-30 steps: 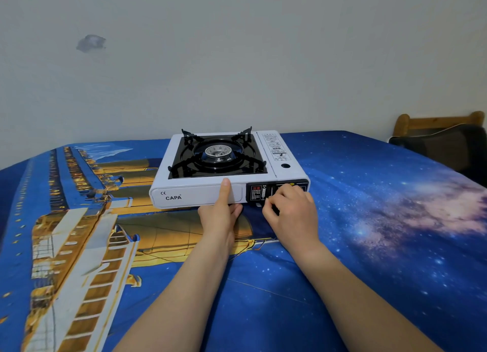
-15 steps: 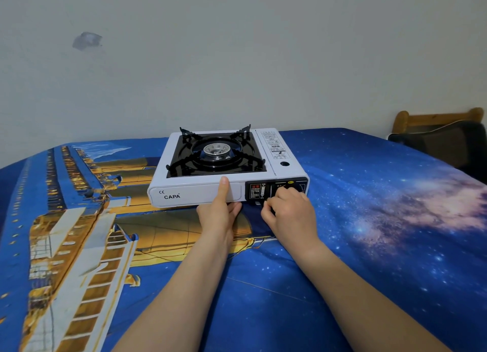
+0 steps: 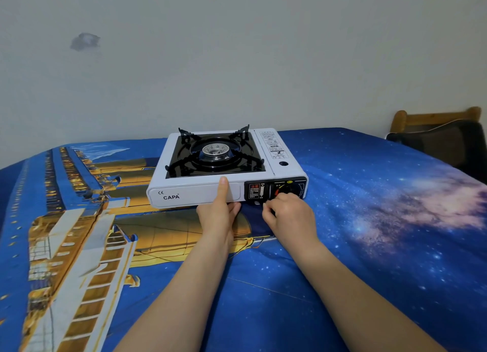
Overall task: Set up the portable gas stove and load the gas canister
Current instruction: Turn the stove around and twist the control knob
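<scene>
A white portable gas stove (image 3: 189, 195) with a black burner top (image 3: 216, 153) sits on the blue printed cloth. Its canister lid (image 3: 276, 151) on the right side is closed; no gas canister is visible. My left hand (image 3: 220, 214) grips the stove's front edge, thumb pressed up against the white front panel. My right hand (image 3: 290, 214) is curled at the black control panel (image 3: 263, 191), fingers on the control knob and covering most of it.
The blue cloth (image 3: 369, 220), printed with a ship and stars, covers the whole surface. A plain wall stands right behind the stove. At the far right a wooden chair back (image 3: 434, 117) with dark fabric (image 3: 448, 141) over it borders the surface.
Both hands stay at the stove front. My right hand has dropped slightly, exposing more of the control panel. The camera has shifted a little.
</scene>
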